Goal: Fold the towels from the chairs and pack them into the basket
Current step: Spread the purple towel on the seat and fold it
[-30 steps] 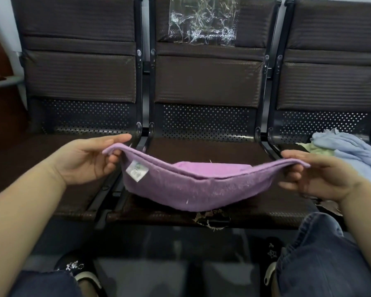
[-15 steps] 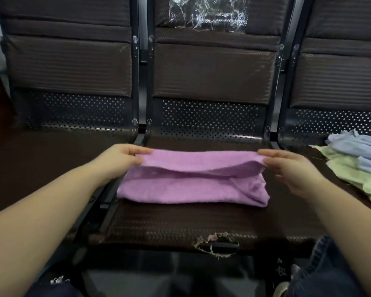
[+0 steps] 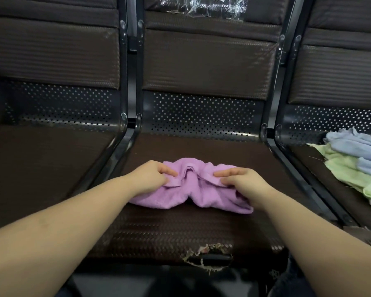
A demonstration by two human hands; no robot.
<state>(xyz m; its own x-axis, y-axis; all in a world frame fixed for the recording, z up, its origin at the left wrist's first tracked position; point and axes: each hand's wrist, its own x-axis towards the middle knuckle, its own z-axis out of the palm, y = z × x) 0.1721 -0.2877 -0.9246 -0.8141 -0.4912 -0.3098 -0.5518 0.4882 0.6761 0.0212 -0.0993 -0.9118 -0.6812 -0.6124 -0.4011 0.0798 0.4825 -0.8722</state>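
A purple towel [image 3: 193,189] is found bunched on the middle chair seat [image 3: 180,228]. It is gripped by the left hand [image 3: 151,177] and the right hand [image 3: 243,182], fingers curled into its folds. A blue towel [image 3: 358,146] and a green towel [image 3: 349,170] are seen on the right-hand seat.

Soft lilac-purple terry towel [image 3: 193,189], plain, uniform in colour, no print visible. Padded dark brown middle chair seat [image 3: 180,230]: fine woven ribbed pattern across the surface; at 6 o'clock on its front edge, a torn patch [image 3: 206,254] showing pale beige and a touch of pink over black. Backrests: same dark brown, horizontal ribbing. Glossy black metal chair frame bars [image 3: 129,82]. Dark perforated metal panel [image 3: 201,114] with a regular grid of small pale dots. At 3 o'clock, crumpled pale blue towel [image 3: 356,146], plain, over flat pale green towel [image 3: 347,170], plain. At 12 o'clock, clear crinkled plastic sheet [image 3: 204,6] with white glints.
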